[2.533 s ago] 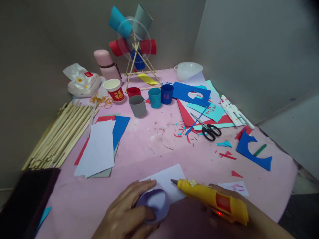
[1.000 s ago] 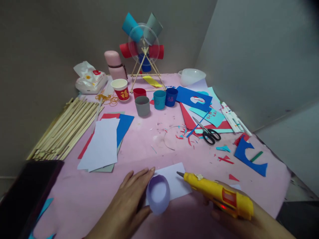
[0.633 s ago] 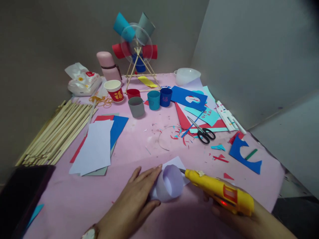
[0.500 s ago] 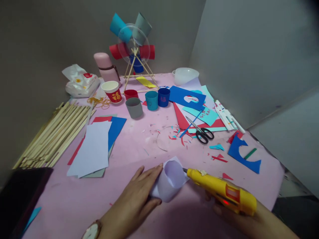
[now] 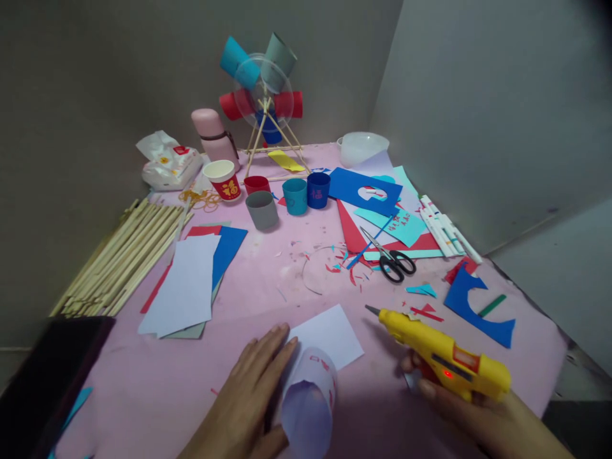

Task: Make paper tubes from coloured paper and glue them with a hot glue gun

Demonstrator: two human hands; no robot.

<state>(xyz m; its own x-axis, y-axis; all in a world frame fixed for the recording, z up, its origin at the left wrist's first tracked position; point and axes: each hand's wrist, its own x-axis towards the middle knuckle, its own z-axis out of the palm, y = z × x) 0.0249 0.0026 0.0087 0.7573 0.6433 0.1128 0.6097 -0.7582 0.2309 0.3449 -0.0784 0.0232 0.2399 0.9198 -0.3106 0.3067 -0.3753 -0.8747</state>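
Observation:
My left hand (image 5: 251,389) is at the side of a white paper tube (image 5: 327,389) with red marks, its fingers and thumb closed on the tube's left side. The tube is tipped so its open end faces me. Under and behind it lies a white paper sheet (image 5: 337,335), flat on the pink cloth. A yellow hot glue gun (image 5: 425,338) with a small red light is gripped in my right hand (image 5: 459,408). Its dark nozzle points left, above the cloth and apart from both tube and sheet.
Black-handled scissors (image 5: 392,262) lie among paper scraps and blue card (image 5: 363,190). Grey (image 5: 262,213), teal (image 5: 295,199) and blue (image 5: 319,194) cups stand mid-table before a stick-framed wheel (image 5: 265,105). Wooden sticks (image 5: 127,255) and stacked paper (image 5: 186,287) lie left; markers (image 5: 444,229) lie right.
The paper tube has tipped towards me, uncovering its red marks and more of the sheet. The glue gun's nozzle has pulled away from the tube to the right and slightly up.

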